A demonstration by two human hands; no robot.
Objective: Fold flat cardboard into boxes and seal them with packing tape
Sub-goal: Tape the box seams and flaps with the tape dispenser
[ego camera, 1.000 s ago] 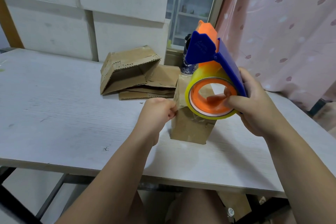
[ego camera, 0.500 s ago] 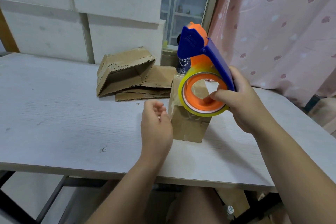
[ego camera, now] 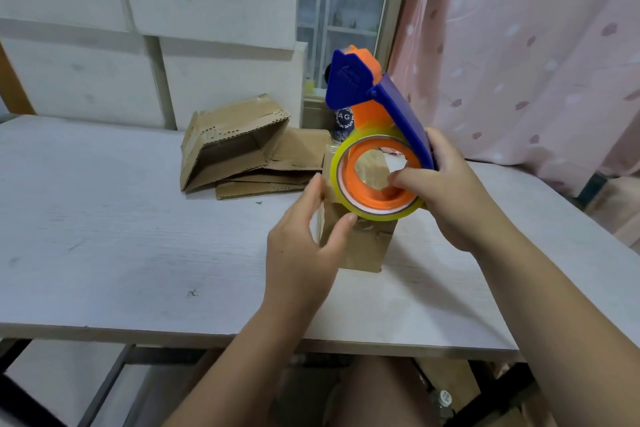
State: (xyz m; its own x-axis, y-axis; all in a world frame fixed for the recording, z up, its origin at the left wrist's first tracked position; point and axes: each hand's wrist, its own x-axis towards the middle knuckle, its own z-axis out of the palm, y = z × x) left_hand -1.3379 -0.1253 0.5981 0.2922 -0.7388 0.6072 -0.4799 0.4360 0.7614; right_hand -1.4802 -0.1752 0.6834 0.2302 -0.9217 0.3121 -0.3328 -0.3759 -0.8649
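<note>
A small folded cardboard box (ego camera: 360,246) stands upright on the white table (ego camera: 104,236), with clear tape over its front. My right hand (ego camera: 446,194) holds a blue and orange tape dispenser (ego camera: 377,135) with a yellowish tape roll just above and in front of the box; its thumb rests inside the roll's core. My left hand (ego camera: 304,246) is at the box's left side, fingers spread, fingertips touching the box's edge and the bottom of the roll. The dispenser hides the box's top.
A pile of flat and half-opened cardboard (ego camera: 242,152) lies behind the box, toward the wall. A dark bottle (ego camera: 343,121) stands behind the dispenser. A pink curtain (ego camera: 536,45) hangs on the right. The table's front edge runs just below my wrists.
My left hand let go of the tape end it pinched, opened, and rose to the box's left edge. The dispenser stayed above the box with little shift.
</note>
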